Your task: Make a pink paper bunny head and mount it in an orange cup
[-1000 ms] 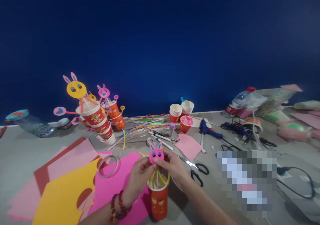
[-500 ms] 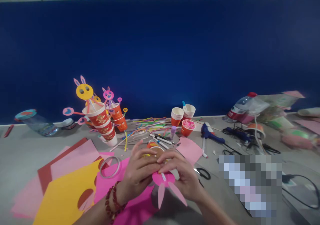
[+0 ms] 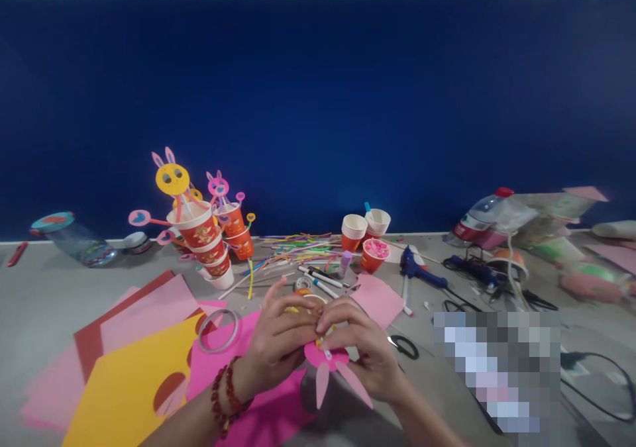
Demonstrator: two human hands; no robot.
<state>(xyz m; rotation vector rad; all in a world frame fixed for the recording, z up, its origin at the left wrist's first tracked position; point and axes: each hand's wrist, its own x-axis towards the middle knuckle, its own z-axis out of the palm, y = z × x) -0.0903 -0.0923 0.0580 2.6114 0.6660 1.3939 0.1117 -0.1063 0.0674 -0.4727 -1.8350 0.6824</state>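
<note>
Close in front of me I hold a hot-pink paper rabbit head point(image 3: 342, 359), its two pale pink ears point(image 3: 322, 386) pointing down toward me. A short white strip lies on the disc, with something small and yellow above it. My left hand point(image 3: 283, 338), with red beads at its wrist, closes on the upper left edge; its little finger sticks up. My right hand point(image 3: 365, 347) grips the right side, fingertips pressed at the yellow bit. Just behind my fingers sits a paper cup point(image 3: 314, 298), mostly hidden.
Left lie yellow card point(image 3: 119, 387), pink sheets and a tape roll point(image 3: 218, 349). Stacked cups point(image 3: 201, 235) with rabbit figures stand behind them. Pipe cleaners point(image 3: 298, 251) spread at the back. Rightward are scissors point(image 3: 405, 346), a blue glue gun point(image 3: 422, 271), its cable and a bottle point(image 3: 479, 218).
My right fingers have shifted slightly on the rabbit head, showing more of the yellow bit by the white strip. Both hands otherwise stay in place. The view has moved a little.
</note>
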